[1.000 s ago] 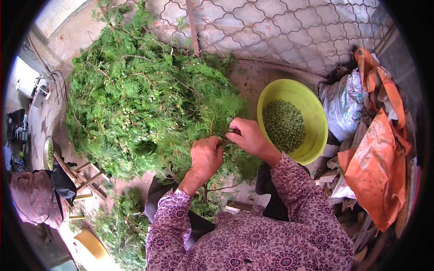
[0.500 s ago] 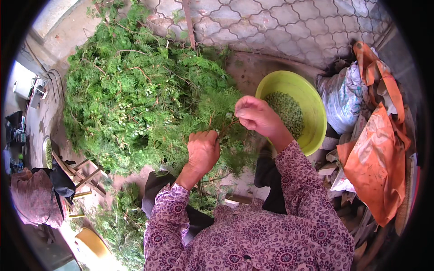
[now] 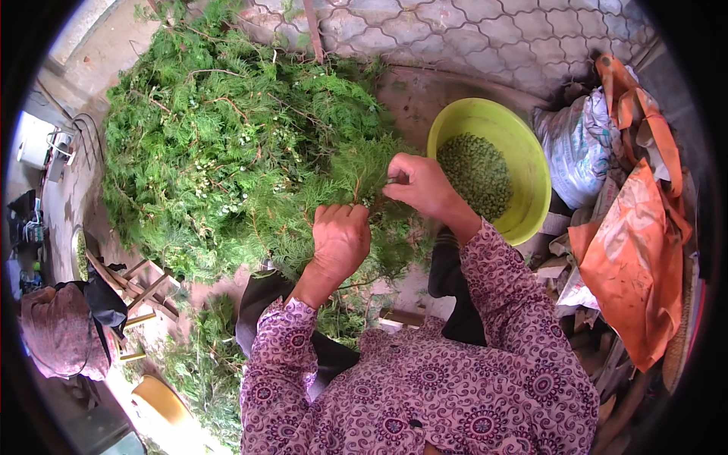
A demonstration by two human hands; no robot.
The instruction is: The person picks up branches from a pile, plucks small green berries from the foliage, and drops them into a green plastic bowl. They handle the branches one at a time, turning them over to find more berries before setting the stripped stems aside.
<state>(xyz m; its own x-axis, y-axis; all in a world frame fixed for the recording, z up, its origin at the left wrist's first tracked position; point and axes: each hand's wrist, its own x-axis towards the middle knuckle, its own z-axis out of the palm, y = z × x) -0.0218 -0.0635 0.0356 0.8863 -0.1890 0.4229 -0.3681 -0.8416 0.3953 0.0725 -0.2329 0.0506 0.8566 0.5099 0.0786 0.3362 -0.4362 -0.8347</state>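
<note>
Holding, left hand (image 3: 341, 239): fingers curled closed, seemingly round a leafy sprig (image 3: 364, 180) — likely to brace it.
Sprig: between the hands, at the heap's near edge.
Right hand (image 3: 419, 184): thumb and fingertip pinched near the sprig; can't tell on what.
Basin (image 3: 532, 199): just beside right hand, small green bits (image 3: 474, 174) inside — probably for short reach.
Heap (image 3: 220, 152): ahead, left.

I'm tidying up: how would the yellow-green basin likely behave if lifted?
The basin looks like plastic, so its rim may flex. The small green pieces lie well below that rim, so it is probably light for its size. They look loose, so tilting would likely send them sliding.
</note>
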